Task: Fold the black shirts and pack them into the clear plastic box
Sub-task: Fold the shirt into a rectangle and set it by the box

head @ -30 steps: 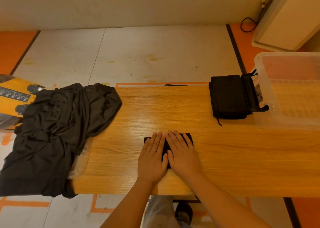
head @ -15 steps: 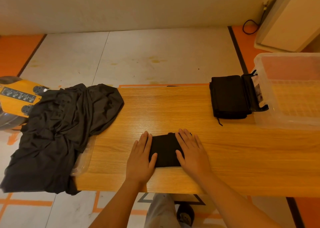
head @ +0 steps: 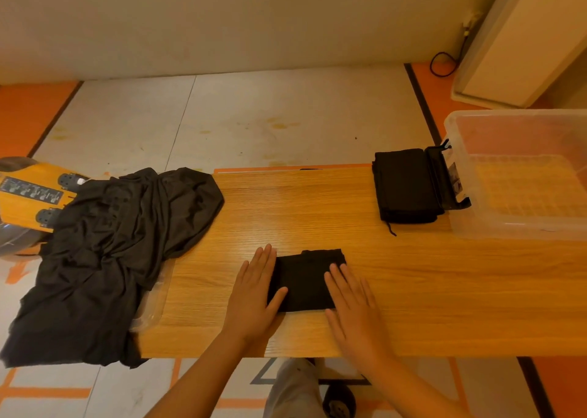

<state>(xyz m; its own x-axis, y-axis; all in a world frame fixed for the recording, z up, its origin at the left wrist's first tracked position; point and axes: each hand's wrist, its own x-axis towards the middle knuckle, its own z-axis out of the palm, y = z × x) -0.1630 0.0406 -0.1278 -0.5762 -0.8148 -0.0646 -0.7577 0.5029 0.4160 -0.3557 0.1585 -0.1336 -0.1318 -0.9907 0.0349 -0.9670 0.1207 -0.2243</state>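
Observation:
A small folded black shirt (head: 305, 279) lies near the front edge of the wooden table (head: 413, 290). My left hand (head: 254, 293) lies flat at its left edge, thumb on the cloth. My right hand (head: 354, 309) rests flat on its right side with straight fingers. A stack of folded black shirts (head: 405, 185) sits at the back right, next to the clear plastic box (head: 521, 227), which looks empty. A heap of unfolded black shirts (head: 108, 252) drapes over the table's left end.
A black latch or handle piece (head: 444, 179) sits between the folded stack and the box. An orange device (head: 25, 198) stands on the floor to the left, partly under the heap. Clear plastic wrap (head: 152, 306) shows beneath the heap.
My hands started together on top of the folded shirt and have slid apart to its left and right sides, uncovering the middle of the cloth.

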